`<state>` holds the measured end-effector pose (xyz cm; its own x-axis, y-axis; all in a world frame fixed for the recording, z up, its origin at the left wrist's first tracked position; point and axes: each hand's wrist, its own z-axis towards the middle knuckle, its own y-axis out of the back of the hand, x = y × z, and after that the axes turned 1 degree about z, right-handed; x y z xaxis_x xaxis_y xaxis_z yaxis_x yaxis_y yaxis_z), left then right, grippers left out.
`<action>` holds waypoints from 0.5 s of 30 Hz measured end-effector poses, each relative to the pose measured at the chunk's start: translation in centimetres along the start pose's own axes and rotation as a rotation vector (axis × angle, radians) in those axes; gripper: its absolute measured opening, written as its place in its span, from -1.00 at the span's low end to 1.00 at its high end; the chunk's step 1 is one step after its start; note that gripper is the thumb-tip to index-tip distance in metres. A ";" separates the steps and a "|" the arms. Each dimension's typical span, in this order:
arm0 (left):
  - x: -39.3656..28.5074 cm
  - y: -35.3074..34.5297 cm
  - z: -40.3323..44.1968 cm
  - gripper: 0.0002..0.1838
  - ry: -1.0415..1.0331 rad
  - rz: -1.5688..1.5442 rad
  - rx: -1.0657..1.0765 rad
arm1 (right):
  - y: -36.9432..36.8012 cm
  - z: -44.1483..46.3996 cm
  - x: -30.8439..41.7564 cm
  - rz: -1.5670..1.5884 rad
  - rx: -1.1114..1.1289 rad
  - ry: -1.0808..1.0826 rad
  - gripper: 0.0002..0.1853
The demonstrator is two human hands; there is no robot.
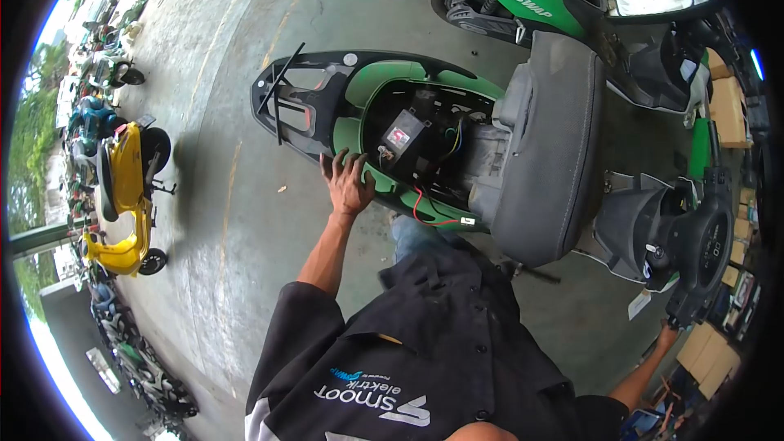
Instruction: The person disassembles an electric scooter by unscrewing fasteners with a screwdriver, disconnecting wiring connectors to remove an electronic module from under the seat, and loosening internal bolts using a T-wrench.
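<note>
Scooter (306, 104) with seat (563, 147) tipped toward the handlebar (694, 298), apparently for access to the boxed unit (400, 143) in the open bay. The left hand (349, 188), fingers spread and gripping nothing, rests on the green side panel (339, 135), probably as a steady; the right (668, 335) meets the handlebar's near end, its closure unclear. A red wire (419, 211) crosses the bay's near edge; bare floor (269, 237) lies beside the tail.
</note>
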<state>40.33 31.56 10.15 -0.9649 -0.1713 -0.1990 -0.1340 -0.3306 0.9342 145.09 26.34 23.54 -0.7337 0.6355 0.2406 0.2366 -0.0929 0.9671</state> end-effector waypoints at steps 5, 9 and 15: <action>0.0 0.1 0.1 -0.57 -0.014 -0.002 -0.014 | 0.1 1.1 -1.6 0.283 0.141 0.059 -0.37; 0.0 0.0 0.1 -0.57 -0.014 -0.006 -0.011 | 0.8 -1.5 2.2 0.312 0.122 -0.066 -0.40; 0.0 0.1 0.1 -0.58 -0.011 0.000 0.007 | 0.4 0.6 -1.5 0.248 0.136 -0.049 -0.41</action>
<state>40.28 31.60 10.21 -0.9673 -0.1610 -0.1957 -0.1356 -0.3237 0.9364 146.68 25.81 23.48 -0.6118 0.6427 0.4611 0.4907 -0.1488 0.8585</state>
